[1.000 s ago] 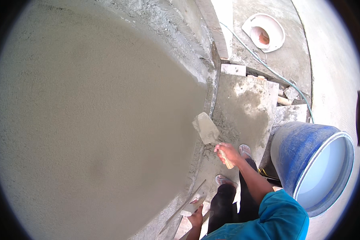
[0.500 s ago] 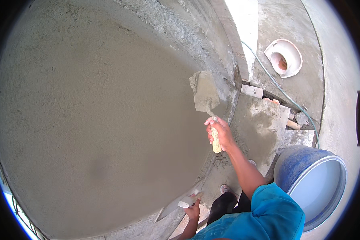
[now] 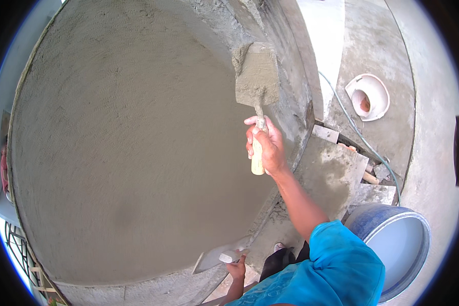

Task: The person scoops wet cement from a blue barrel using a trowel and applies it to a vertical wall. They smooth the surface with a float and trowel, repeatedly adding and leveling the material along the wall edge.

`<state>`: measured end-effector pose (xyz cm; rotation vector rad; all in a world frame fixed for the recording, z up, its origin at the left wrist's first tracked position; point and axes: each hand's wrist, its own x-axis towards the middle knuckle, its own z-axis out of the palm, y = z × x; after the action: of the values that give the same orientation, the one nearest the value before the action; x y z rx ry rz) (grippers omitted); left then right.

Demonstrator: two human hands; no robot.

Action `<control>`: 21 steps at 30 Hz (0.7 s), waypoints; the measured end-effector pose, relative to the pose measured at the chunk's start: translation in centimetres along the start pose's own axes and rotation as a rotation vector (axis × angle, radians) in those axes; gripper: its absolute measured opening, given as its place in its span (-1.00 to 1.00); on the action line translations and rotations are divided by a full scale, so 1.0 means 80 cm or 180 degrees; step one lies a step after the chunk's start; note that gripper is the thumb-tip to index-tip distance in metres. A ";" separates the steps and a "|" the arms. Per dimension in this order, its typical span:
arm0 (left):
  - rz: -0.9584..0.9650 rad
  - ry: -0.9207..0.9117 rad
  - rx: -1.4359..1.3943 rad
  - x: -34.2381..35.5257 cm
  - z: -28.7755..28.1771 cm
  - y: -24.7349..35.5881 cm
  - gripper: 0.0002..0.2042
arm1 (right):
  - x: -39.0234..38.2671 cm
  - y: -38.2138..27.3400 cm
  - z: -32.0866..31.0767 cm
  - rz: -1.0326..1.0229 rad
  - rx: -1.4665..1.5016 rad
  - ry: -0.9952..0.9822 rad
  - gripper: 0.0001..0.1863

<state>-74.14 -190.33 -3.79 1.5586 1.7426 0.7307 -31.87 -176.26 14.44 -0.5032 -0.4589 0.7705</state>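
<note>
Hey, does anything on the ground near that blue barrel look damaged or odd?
Yes: between the grey, mortar-smeared concrete slab and the thin blue-green hose, loose grey and orange rubble lies in a dark gap, so the paving looks broken up there.

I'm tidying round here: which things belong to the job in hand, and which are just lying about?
In the job:
- masonry trowel, in the right hand
- mortar on its blade
- plastering trowel, in the left hand
- mortar-coated surface

Seemingly lying about:
- greenish hose
- pale bowl-shaped piece
- blue barrel, untouched; role unclear
</note>
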 end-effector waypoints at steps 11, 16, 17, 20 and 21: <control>-0.0164 0.0521 0.0132 0.000 -0.026 -0.028 -0.60 | 0.141 0.062 0.058 -0.2307 -0.3658 0.1666 -0.73; -0.0013 0.0602 -0.0192 -0.003 -0.035 -0.050 -0.58 | -0.011 0.090 0.091 -0.1880 -0.2353 -0.1818 -0.68; -0.0101 0.0649 -0.0258 -0.004 -0.028 -0.046 -0.57 | -0.019 0.088 0.087 -0.1938 -0.2292 -0.1530 -0.67; -0.0180 0.0665 -0.0361 0.004 -0.020 -0.012 -0.56 | -0.008 0.075 0.063 -0.1102 -0.1329 -0.0513 -0.67; -0.0153 0.0638 -0.0346 0.004 -0.025 -0.024 -0.55 | 0.013 0.073 0.055 -0.0100 -0.0472 -0.0138 -0.69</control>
<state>-76.90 -190.21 -4.13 1.4059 1.8436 0.9691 -36.78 -170.75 14.70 -0.6168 -0.5659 0.7216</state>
